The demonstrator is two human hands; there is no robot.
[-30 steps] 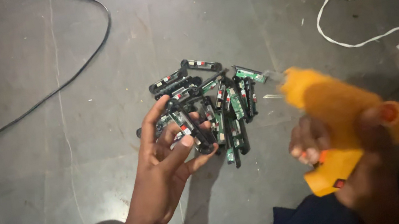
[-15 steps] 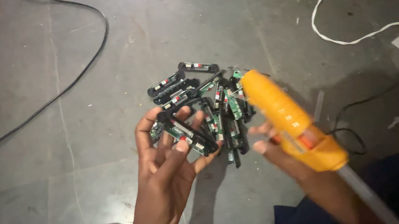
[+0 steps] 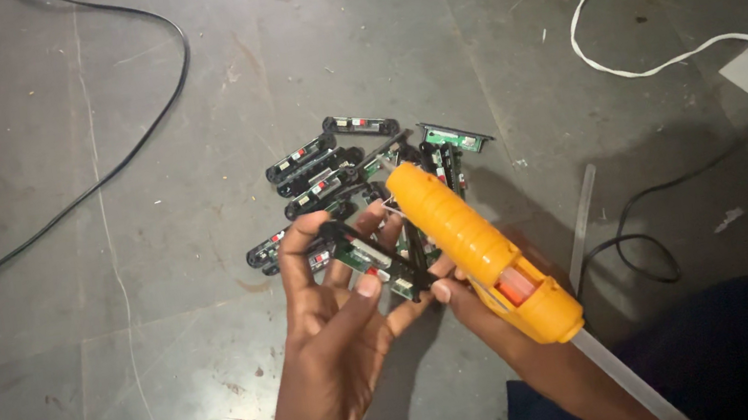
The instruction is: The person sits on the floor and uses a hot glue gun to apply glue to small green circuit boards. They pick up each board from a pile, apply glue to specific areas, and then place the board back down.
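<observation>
L hand (image 3: 338,329): I pinch a board (image 3: 380,263), tilted up so nozzle gets at it.
R hand (image 3: 484,317): gripping glue gun (image 3: 479,249), tip at board.
Pile (image 3: 339,171): on floor (image 3: 119,357), w/in reach.

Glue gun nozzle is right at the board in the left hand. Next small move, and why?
Probably ease the nozzle down onto the small board and squeeze. The left hand pinches that black-framed strip above the pile of similar boards, and the right hand has the yellow glue gun aimed at it, tip just short; contact cannot be told.
</observation>
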